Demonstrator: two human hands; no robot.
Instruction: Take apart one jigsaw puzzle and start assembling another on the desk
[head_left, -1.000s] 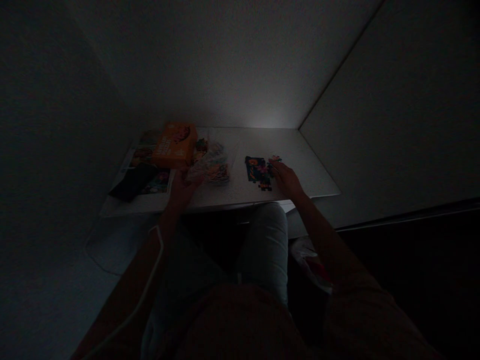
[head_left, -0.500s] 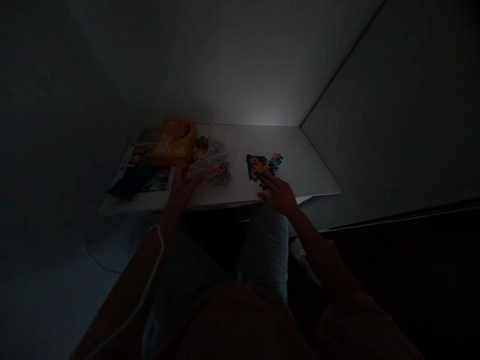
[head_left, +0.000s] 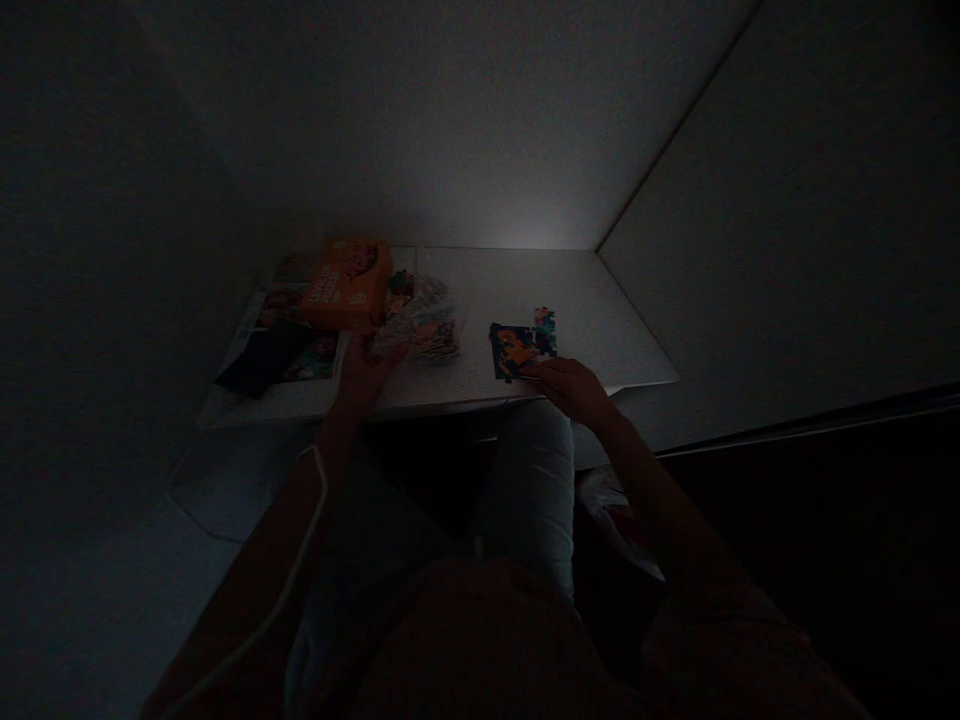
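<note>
In dim light, a clear plastic bag (head_left: pixel 431 335) of loose jigsaw pieces lies on the white table. My left hand (head_left: pixel 364 372) is at its left end, thumb and fingers around the crumpled plastic. To the right is a joined patch of jigsaw puzzle (head_left: pixel 514 350), dark with an orange figure. A narrow strip of joined pieces (head_left: pixel 545 322) sticks up at its right side. My right hand (head_left: pixel 571 388) is closed at the patch's lower right edge, fingertips together on the pieces. The hand covers that corner.
An orange puzzle box (head_left: pixel 349 285) stands at the back left, on a printed picture sheet (head_left: pixel 322 360). A dark flat item (head_left: pixel 266 358) covers part of the sheet. Walls bound the white table (head_left: pixel 592 300) behind and at the right. A white cord (head_left: pixel 311 530) crosses my left forearm.
My right hand has shifted right and slightly down, its fingers drawing together. The puzzle patch has moved slightly down, and the strip has turned more upright against it. My left hand stays at the bag.
</note>
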